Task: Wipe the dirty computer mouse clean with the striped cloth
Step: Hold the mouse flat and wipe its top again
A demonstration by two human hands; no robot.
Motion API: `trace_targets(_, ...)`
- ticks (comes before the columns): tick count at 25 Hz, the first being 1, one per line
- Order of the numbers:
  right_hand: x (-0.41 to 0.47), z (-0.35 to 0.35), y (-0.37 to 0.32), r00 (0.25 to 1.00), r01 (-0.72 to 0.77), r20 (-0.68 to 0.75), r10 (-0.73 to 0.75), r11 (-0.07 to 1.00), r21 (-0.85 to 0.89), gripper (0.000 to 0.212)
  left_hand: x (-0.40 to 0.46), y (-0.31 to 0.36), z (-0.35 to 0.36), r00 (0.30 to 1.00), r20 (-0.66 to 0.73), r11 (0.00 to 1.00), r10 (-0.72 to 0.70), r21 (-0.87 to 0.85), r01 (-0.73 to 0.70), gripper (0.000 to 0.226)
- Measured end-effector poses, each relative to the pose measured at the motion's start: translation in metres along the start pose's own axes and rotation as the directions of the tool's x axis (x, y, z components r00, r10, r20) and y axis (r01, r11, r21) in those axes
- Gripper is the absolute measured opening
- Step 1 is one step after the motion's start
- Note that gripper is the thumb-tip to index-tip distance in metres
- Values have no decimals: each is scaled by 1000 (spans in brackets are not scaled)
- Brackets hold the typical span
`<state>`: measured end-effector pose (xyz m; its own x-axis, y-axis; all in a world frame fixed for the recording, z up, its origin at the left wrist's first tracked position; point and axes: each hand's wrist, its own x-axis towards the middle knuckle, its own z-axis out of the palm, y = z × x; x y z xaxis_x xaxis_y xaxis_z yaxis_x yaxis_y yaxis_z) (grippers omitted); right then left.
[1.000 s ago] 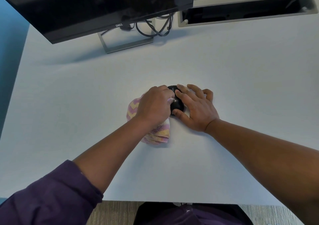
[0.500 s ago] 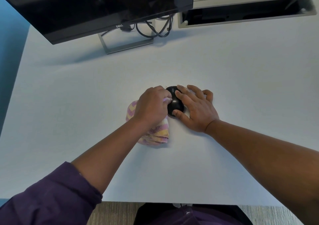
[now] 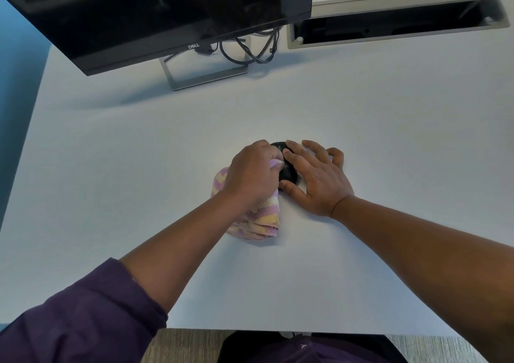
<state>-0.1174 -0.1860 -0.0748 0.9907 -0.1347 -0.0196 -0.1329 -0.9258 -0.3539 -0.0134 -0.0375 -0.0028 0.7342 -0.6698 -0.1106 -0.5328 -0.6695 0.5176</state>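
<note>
A black computer mouse [image 3: 288,172] rests on the white desk [image 3: 361,129] near its middle. My right hand [image 3: 314,179] lies over the mouse's right side, fingers spread across its top and thumb at its near end, holding it down. My left hand [image 3: 251,175] is closed around a pink, yellow and white striped cloth [image 3: 261,220] and presses a fold of it against the mouse's left side. Most of the cloth bunches under my left wrist on the desk. Both hands hide much of the mouse.
A black Dell monitor [image 3: 155,15] on a grey stand [image 3: 203,76] sits at the back left, with dark cables [image 3: 250,51] beside it. An open grey cable tray [image 3: 397,26] runs along the back right. The desk's near edge [image 3: 278,330] is just above my lap.
My left hand with the cloth has slid slightly left along the mouse's side, baring a bit more of the mouse's top. My right hand has stayed in place.
</note>
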Motion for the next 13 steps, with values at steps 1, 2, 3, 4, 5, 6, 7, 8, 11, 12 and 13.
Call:
trace_targets(1,0,0,-1,1000,-4,4,4,1000,-5,72,4,2,1,999,0,999,-46,1,46,11)
trace_targets(2,0,0,-1,1000,-9,6,9,1000,-5,72,8,4,1,996,1,996,-85,18,85,11)
trace_targets(3,0,-1,-1,1000,-11,9,11,1000,0,72,11,7,1,993,2,993,-117,33,117,12)
trace_targets(4,0,-1,-1,1000,-11,15,11,1000,5,72,12,9,1,991,3,990,-135,37,135,12)
trace_targets(5,0,-1,-1,1000,-12,19,12,1000,3,72,11,12,0,991,8,991,-131,35,131,11)
trace_targets(6,0,-2,-2,1000,-13,21,13,1000,-2,72,9,13,1,994,17,993,-109,37,108,9)
trace_targets(7,0,-2,-2,1000,-13,19,13,1000,-5,72,7,14,2,996,23,995,-88,43,87,9)
trace_targets(8,0,-3,-2,1000,-12,18,12,1000,-2,72,7,14,2,996,20,995,-85,48,84,9)
trace_targets(11,-1,-2,-1,1000,-7,4,7,1000,12,72,9,9,1,990,-13,989,-142,41,142,11)
trace_targets(12,-1,-2,-1,1000,-8,5,8,1000,5,71,9,8,2,991,-7,991,-131,38,131,11)
trace_targets(13,-1,-2,-2,1000,-9,11,9,1000,-1,71,7,7,3,994,6,993,-113,39,112,10)
